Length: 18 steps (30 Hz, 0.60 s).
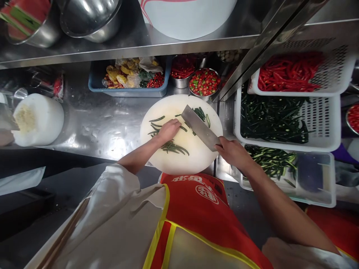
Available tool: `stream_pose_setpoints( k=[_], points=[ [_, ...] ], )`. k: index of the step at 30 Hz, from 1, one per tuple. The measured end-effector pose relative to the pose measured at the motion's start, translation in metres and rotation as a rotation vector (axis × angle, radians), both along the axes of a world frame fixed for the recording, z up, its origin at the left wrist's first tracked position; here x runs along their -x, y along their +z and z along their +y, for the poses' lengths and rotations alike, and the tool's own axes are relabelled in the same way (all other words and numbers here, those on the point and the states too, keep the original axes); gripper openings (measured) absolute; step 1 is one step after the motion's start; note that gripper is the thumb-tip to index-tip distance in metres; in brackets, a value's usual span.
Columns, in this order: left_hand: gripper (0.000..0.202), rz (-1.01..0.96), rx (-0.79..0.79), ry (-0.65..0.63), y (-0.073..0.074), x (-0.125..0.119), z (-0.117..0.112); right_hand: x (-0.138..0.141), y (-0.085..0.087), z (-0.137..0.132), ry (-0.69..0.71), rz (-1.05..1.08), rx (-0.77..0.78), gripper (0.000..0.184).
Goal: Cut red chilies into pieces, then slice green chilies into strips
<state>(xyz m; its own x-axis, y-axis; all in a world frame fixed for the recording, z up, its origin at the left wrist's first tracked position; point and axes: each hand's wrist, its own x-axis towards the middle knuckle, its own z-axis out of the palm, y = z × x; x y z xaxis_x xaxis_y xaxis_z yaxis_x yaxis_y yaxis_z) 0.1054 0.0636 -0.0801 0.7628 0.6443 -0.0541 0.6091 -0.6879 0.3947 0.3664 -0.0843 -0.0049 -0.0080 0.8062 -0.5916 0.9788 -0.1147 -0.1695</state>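
My right hand is wrapped round the handle of a cleaver, whose broad blade slants up and left over the round white cutting board. Left of the blade, my left hand has its fingers curled and pressed together on a long green chili, whose end sticks out beside the fingertips. More whole green chilies lie in front of and left of that hand. Cut green chili pieces rest past the blade at the board's far right. The blade's lower edge hides part of the board.
To the right stand white baskets of red chilies and dark green chilies, plus a clear tub. A blue bin and a bowl of chopped chilies sit behind. At left, a co-worker's hand is by another board.
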Motion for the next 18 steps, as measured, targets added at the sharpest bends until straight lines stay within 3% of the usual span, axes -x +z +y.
stream_pose_setpoints(
  k=[6, 12, 18],
  points=[
    [0.023, -0.026, 0.001, -0.164, 0.003, 0.009, 0.005, 0.009, 0.013, -0.005, -0.018, 0.033, 0.025, 0.028],
    [0.029, -0.101, -0.002, -0.143, -0.005, 0.009, -0.001, 0.021, 0.017, 0.0, 0.018, 0.088, 0.08, 0.027],
    [0.031, -0.122, 0.014, -0.163, -0.007, 0.007, -0.001, 0.014, 0.029, 0.001, 0.026, 0.098, 0.144, 0.024]
  ],
)
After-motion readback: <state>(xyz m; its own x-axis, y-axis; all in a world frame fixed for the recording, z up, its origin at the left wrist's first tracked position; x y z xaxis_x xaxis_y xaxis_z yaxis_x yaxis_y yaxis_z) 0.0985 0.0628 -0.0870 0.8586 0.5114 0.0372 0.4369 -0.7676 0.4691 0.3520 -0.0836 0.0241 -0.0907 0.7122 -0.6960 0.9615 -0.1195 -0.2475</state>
